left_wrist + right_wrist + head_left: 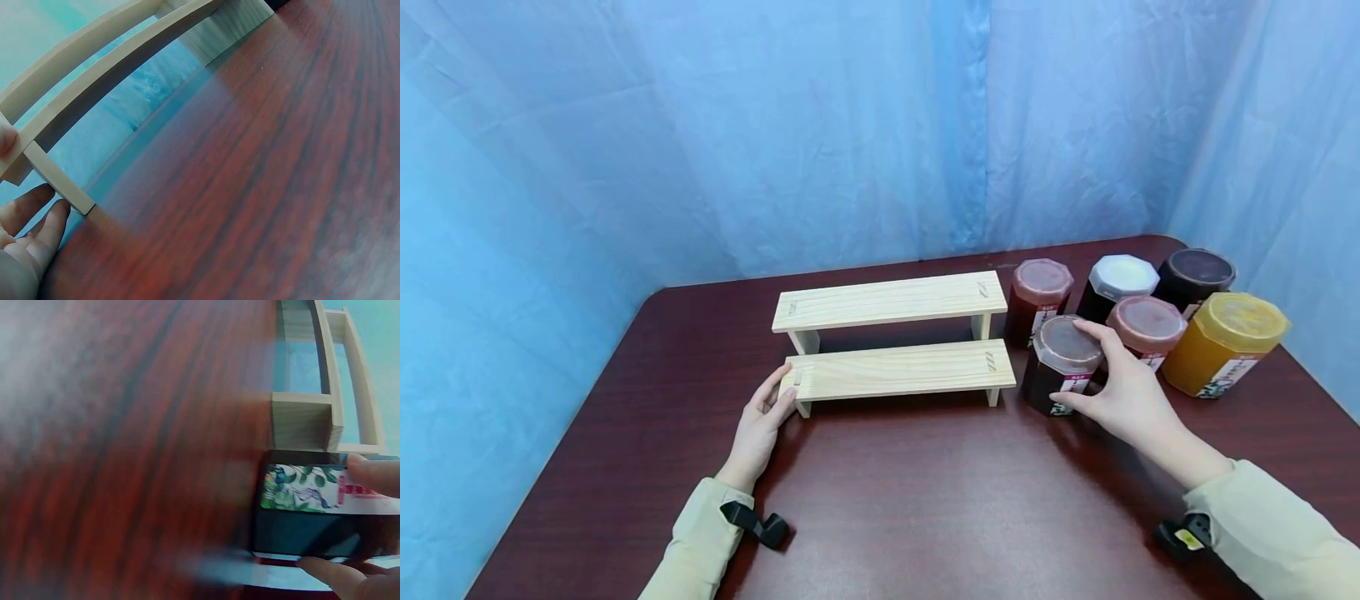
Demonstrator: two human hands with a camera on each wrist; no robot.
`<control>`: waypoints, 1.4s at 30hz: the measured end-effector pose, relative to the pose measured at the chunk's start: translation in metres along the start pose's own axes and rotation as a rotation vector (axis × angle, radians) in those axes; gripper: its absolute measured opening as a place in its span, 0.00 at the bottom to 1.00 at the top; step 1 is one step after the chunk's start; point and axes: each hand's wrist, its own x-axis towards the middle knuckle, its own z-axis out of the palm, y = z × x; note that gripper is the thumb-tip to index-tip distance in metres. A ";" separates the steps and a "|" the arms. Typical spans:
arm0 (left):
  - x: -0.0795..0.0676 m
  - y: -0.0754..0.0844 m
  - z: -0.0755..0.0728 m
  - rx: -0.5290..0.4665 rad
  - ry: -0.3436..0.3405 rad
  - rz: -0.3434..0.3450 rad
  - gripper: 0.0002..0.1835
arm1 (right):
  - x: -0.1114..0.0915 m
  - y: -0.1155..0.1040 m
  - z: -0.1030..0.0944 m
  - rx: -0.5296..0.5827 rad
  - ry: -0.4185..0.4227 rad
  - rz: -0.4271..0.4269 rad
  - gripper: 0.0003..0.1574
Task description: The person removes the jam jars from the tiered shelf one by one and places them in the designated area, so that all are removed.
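A pale wooden two-step rack (pixel 895 371) stands on the dark table, its upper step behind the lower one. My left hand (pixel 758 429) grips the left end of the lower step. In the left wrist view its thumb (pixel 7 139) lies against the board, with fingers (pixel 53 219) by the short leg. Just right of the rack, my right hand (pixel 1123 392) holds a dark jar (pixel 1051 375) with a translucent lid, thumb on the near side. The jar is upright, and its leafy printed label (pixel 300 487) shows in the right wrist view.
Around the held jar stand a red-brown jar (pixel 1026 312), a white-lidded dark jar (pixel 1122 275), a black-lidded jar (pixel 1197 268), a pink-lidded jar (pixel 1146 325) and a yellow jar (pixel 1213 350). Blue curtains (pixel 820 133) hang behind the table (pixel 925 508).
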 end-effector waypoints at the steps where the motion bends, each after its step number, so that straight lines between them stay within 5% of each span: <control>1: 0.000 0.000 0.000 0.000 -0.003 -0.001 0.28 | 0.000 0.000 -0.001 -0.013 -0.010 0.002 0.61; 9: 0.000 0.000 -0.001 0.000 -0.016 -0.006 0.28 | -0.004 -0.001 -0.006 -0.098 0.040 -0.034 0.59; 26: 0.001 -0.001 -0.003 -0.012 -0.007 0.000 0.28 | 0.007 0.002 0.002 -0.066 0.095 -0.094 0.59; 42: 0.002 0.000 -0.003 -0.016 -0.016 -0.008 0.28 | 0.011 0.001 -0.002 -0.049 0.035 -0.036 0.59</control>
